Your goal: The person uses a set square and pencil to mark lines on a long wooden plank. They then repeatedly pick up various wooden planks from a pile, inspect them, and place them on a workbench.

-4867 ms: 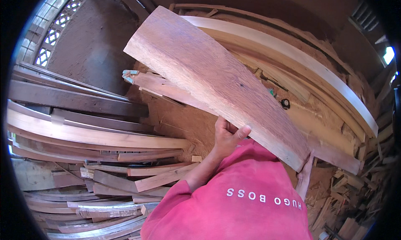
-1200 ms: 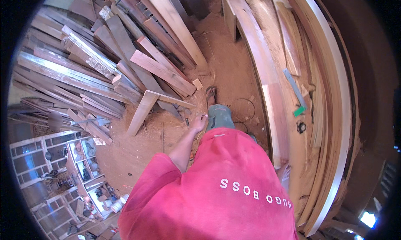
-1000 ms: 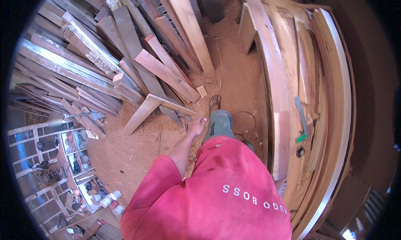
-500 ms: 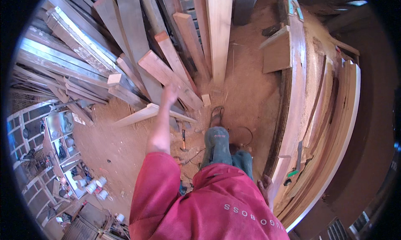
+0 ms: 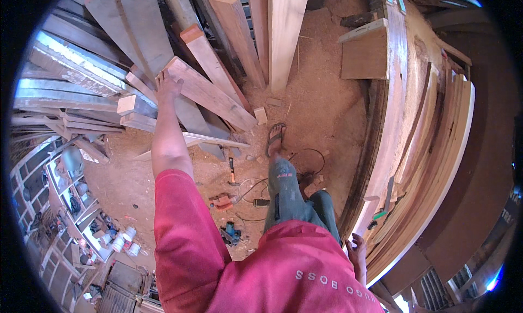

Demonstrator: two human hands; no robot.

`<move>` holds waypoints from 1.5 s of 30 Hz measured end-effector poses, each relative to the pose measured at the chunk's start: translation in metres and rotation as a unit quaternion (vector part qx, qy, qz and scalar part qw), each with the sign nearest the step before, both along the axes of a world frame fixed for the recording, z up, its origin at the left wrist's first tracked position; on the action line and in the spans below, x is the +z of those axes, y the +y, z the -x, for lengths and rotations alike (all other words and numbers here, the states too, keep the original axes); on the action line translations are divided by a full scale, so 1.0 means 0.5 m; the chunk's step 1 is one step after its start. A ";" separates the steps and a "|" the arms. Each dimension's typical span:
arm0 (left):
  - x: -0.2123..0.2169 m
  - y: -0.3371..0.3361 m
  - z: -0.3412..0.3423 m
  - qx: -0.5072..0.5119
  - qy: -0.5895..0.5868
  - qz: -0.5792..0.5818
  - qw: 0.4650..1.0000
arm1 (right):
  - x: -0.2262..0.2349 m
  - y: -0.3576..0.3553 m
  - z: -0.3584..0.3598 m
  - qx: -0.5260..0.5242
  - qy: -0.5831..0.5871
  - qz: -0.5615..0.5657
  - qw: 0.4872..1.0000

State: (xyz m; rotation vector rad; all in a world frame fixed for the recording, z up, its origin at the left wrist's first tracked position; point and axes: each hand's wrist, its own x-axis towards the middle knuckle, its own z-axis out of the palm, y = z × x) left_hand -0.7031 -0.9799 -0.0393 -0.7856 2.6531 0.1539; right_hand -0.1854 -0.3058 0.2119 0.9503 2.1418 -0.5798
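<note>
The left hand (image 5: 170, 87) touches the left end of a reddish plank (image 5: 212, 92); the plank's other end reaches the floor (image 5: 324, 114) near a small wood block (image 5: 261, 115); the right hand (image 5: 357, 252) is at the tabletop's (image 5: 420, 49) near left corner, by the end of a board (image 5: 366, 212); I cannot tell whether either hand grips; a hammer (image 5: 232, 172) lies on the floor.

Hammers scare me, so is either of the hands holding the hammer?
No, the hammer lies on the floor, apart from the left hand and the right hand.
</note>
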 end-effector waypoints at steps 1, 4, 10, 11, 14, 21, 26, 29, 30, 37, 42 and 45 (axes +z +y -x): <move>-0.008 0.000 -0.005 0.000 0.019 0.001 1.000 | 0.002 0.002 0.005 0.015 -0.004 0.002 1.000; -0.007 0.002 -0.014 0.004 0.046 0.002 0.999 | -0.001 -0.003 0.024 0.034 0.007 0.014 0.999; 0.084 0.094 -0.160 -0.156 0.248 0.069 0.954 | -0.065 0.001 0.047 0.021 0.065 0.052 0.996; 0.107 0.118 -0.210 -0.192 0.295 0.069 0.933 | -0.064 -0.013 0.059 -0.001 0.071 0.075 0.995; 0.201 0.217 -0.361 -0.141 0.222 -0.050 0.964 | -0.061 -0.042 0.071 -0.022 0.091 0.105 0.990; 0.261 0.418 -0.772 -0.189 0.059 -0.209 0.958 | -0.035 -0.054 -0.011 -0.077 0.098 0.096 0.988; 0.255 0.509 -0.910 -0.220 0.055 -0.255 0.940 | -0.122 -0.004 -0.218 -0.117 0.117 0.096 0.981; 0.251 0.570 -0.936 -0.250 0.074 -0.249 0.933 | -0.139 0.018 -0.316 -0.118 0.133 0.089 0.980; 0.246 0.585 -0.933 -0.258 0.083 -0.246 0.931 | -0.143 0.022 -0.343 -0.126 0.138 0.085 0.979; 0.477 0.653 -0.901 -0.493 0.011 -0.166 0.854 | -0.198 0.066 -0.541 -0.256 0.253 0.141 0.922; 0.698 0.639 -0.982 -0.670 0.085 -0.152 0.721 | -0.192 0.044 -0.508 -0.382 0.271 0.255 0.846; 0.866 0.676 -1.025 -0.726 0.076 -0.117 0.674 | -0.217 0.032 -0.474 -0.393 0.250 0.323 0.824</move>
